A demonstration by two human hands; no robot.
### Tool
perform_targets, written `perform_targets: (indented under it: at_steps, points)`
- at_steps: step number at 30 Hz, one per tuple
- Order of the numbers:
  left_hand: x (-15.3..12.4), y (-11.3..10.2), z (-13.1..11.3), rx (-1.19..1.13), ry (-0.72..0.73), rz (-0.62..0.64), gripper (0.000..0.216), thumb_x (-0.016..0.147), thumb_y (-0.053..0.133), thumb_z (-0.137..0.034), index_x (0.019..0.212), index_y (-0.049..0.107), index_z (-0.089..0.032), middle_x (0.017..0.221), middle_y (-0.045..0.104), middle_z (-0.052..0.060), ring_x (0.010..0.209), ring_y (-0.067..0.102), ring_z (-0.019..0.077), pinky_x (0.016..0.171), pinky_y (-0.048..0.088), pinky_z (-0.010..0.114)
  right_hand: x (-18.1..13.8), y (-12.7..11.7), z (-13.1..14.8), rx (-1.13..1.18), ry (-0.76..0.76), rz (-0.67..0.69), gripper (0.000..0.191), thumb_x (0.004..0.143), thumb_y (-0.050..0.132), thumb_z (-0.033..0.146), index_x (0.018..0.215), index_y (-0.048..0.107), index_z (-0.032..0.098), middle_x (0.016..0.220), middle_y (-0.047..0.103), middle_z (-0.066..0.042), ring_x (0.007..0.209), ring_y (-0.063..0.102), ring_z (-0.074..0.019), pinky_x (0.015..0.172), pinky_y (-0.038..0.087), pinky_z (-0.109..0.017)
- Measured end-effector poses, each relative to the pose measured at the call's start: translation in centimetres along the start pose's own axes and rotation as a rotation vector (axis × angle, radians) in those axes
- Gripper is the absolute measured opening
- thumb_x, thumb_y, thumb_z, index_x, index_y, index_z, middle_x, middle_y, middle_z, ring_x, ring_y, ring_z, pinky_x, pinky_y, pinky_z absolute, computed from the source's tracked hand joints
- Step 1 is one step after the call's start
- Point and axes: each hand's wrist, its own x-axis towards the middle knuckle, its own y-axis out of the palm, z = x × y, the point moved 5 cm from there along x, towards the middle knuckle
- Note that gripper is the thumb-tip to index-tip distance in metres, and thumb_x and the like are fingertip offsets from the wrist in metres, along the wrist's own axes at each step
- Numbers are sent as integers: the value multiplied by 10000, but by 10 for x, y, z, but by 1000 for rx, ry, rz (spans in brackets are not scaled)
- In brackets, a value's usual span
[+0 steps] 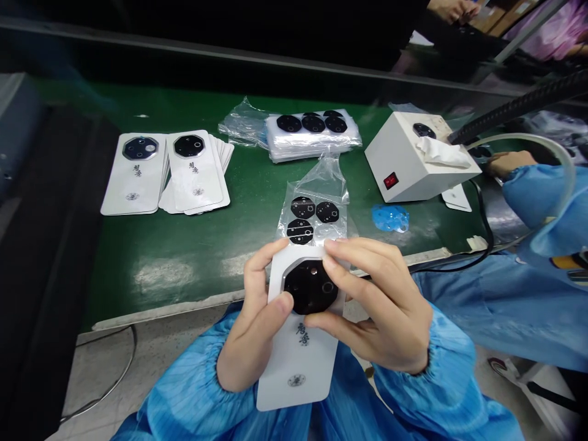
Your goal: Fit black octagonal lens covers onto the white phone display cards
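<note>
Between my hands is a white phone back cover [294, 361] with dark lettering and a round emblem, tilted over my lap. A black octagonal camera lens plate [311, 288] lies in the raised frame at its upper end. My left hand [260, 318] grips the cover's left edge, its thumb on the plate's lower left rim. With my right hand [381, 300] I hold the plate and the cover's right side, fingers at the top right and thumb below the plate. Just beyond, a clear plastic sheet [328, 233] carries three black octagonal plates [302, 208].
Two stacks of white covers [133, 184] [202, 177] lie at the left of the green bench [184, 245]. Bagged trays [312, 138] with black plates stand behind. At right are a white box [404, 162] with a red switch, blue film [390, 218] and a co-worker's blue sleeve [533, 190].
</note>
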Motion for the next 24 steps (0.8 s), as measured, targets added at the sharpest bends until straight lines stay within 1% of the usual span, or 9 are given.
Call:
perform_targets:
  at_steps: [3, 7, 9, 13, 15, 19, 21, 24]
  points:
    - [0, 3, -1, -41, 13, 37, 378, 805, 603, -323, 1138, 530, -486, 970, 582, -64, 896, 585, 134, 738, 466, 224, 0, -1, 0, 5, 1, 2, 422, 765, 718, 367, 1016, 606, 48, 1077, 642, -200, 1047, 574, -276, 846, 511, -456]
    - [0, 8, -3, -101, 49, 117, 412, 806, 598, -285, 1168, 522, -466, 1003, 612, -63, 884, 611, 152, 803, 499, 284, 1, -1, -1, 10, 14, 11, 410, 763, 720, 355, 1018, 603, 55, 1097, 631, -203, 1054, 574, -282, 854, 512, -466]
    - [0, 9, -3, -125, 61, 135, 416, 818, 591, -265, 1184, 511, -446, 1023, 626, -60, 910, 620, 160, 814, 511, 291, 1, -2, -2, 4, 19, 18, 395, 779, 703, 356, 1032, 595, 73, 1108, 627, -194, 1058, 574, -283, 850, 517, -472]
    - [0, 12, -4, -173, 77, 149, 413, 828, 579, -210, 1189, 507, -397, 1041, 646, -43, 955, 632, 167, 811, 529, 278, 2, -3, -1, -4, 28, 22, 361, 806, 670, 358, 1054, 580, 111, 1125, 623, -173, 1064, 576, -280, 836, 526, -478]
    - [0, 13, -5, -180, 85, 145, 413, 827, 571, -193, 1188, 506, -382, 1046, 649, -35, 995, 628, 186, 820, 536, 300, 3, -4, 0, -7, 28, 20, 360, 805, 671, 357, 1052, 581, 110, 1124, 623, -173, 1066, 575, -281, 840, 524, -476]
    - [0, 12, -5, -148, 80, 109, 426, 813, 583, -217, 1204, 497, -362, 1066, 648, -22, 1064, 601, 226, 874, 525, 355, 5, -6, 1, -45, 21, 49, 345, 834, 631, 377, 1075, 574, 137, 1136, 623, -155, 1077, 575, -278, 845, 521, -477]
    - [1, 11, -5, -130, 78, 100, 427, 811, 586, -227, 1206, 504, -366, 1071, 648, -23, 1063, 599, 228, 882, 520, 364, 5, -6, 2, -54, 12, 52, 351, 843, 617, 384, 1086, 570, 135, 1143, 621, -156, 1084, 572, -278, 849, 519, -479]
    - [2, 10, -7, -121, 82, 106, 410, 816, 582, -233, 1182, 531, -411, 1032, 649, -47, 1044, 605, 208, 895, 508, 345, 6, -7, 2, -48, 2, 43, 389, 823, 646, 381, 1077, 574, 96, 1137, 617, -179, 1091, 564, -286, 861, 512, -476]
